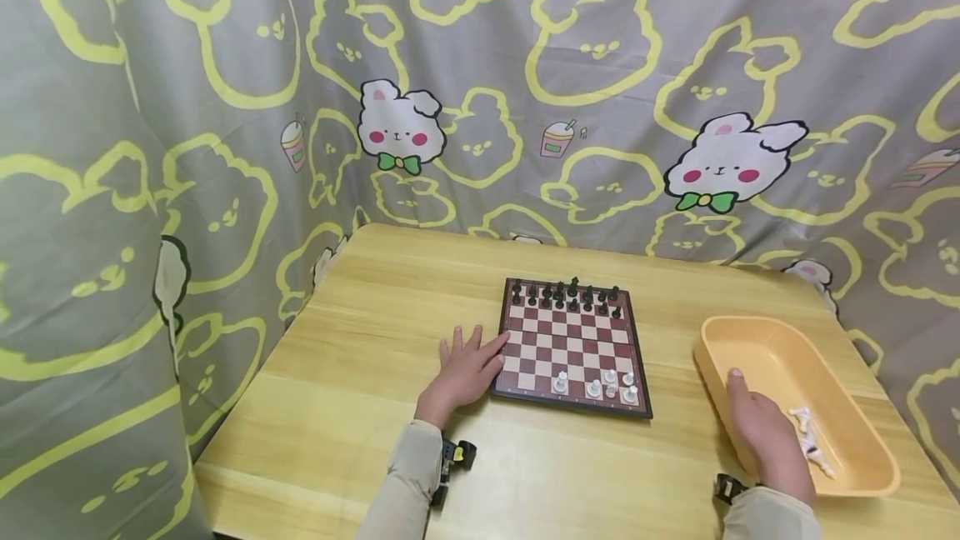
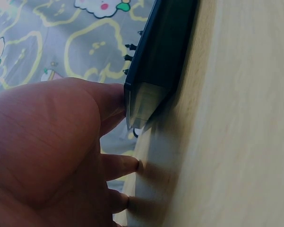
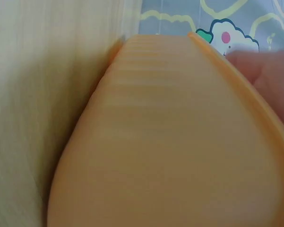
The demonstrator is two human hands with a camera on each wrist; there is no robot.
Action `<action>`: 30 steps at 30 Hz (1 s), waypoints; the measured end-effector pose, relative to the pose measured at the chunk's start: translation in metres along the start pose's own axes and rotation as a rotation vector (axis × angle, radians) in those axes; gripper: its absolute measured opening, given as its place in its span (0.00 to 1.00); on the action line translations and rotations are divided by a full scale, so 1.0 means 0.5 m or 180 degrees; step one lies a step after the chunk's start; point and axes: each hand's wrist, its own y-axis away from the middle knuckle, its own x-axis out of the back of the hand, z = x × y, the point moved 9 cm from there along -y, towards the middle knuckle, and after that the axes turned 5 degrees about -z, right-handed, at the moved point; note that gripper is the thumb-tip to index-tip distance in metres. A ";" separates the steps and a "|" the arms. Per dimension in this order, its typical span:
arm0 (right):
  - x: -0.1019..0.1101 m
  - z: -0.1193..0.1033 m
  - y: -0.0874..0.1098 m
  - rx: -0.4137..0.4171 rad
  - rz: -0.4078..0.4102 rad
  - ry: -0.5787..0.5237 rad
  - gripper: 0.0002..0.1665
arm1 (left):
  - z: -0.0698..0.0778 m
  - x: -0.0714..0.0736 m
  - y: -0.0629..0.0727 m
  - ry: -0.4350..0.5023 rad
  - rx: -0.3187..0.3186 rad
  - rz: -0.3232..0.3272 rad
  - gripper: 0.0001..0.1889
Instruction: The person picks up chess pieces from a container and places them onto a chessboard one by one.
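A magnetic-looking chessboard (image 1: 566, 347) lies on the table, with several black chess pieces (image 1: 573, 294) in two rows at its far side and several white chess pieces (image 1: 594, 388) near its close right corner. My left hand (image 1: 467, 373), fingers spread, touches the board's left edge; the left wrist view shows the contact at the board's side (image 2: 153, 71). Over the left wall of an orange plastic tray (image 1: 862, 473) reaches my right hand (image 1: 768, 432), its thumb extended and its other fingers hidden. More white chess pieces (image 1: 808, 444) lie inside the tray beside this hand.
The wooden table (image 1: 360, 298) carries the board in the middle and the tray at the right. A patterned curtain (image 1: 480, 107) hangs behind the table and along its sides. In the right wrist view, the tray's outer wall (image 3: 165, 142) fills most of the picture.
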 end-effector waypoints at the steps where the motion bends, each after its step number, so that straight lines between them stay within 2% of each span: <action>1: 0.001 0.002 0.001 -0.0030 0.0033 -0.0040 0.56 | 0.001 0.000 0.002 -0.0007 0.0007 -0.0020 0.27; 5: 0.015 0.004 0.007 -0.0056 0.0329 -0.0181 0.45 | 0.000 0.001 0.006 -0.0003 0.0016 -0.0025 0.26; 13: 0.061 -0.013 0.024 0.0100 0.1450 -0.0442 0.31 | 0.003 0.004 0.005 0.0013 -0.0005 -0.0002 0.26; 18: 0.083 -0.009 0.046 0.0120 0.2046 -0.0902 0.31 | 0.004 0.003 0.005 0.0030 -0.0015 -0.0010 0.26; 21: 0.086 -0.008 0.060 0.0184 0.2316 -0.1295 0.24 | 0.004 0.004 0.006 0.0039 -0.0003 -0.0016 0.26; 25: 0.090 -0.020 0.078 0.0497 0.2707 -0.1738 0.13 | 0.005 0.006 0.005 0.0057 0.0001 -0.0013 0.26; 28: 0.092 -0.036 0.086 0.0807 0.2937 -0.1938 0.11 | 0.005 0.006 0.005 0.0066 0.0014 -0.0009 0.26; 30: 0.089 -0.048 0.087 0.0979 0.2996 -0.1981 0.11 | 0.004 0.004 0.005 0.0059 0.0032 -0.0017 0.26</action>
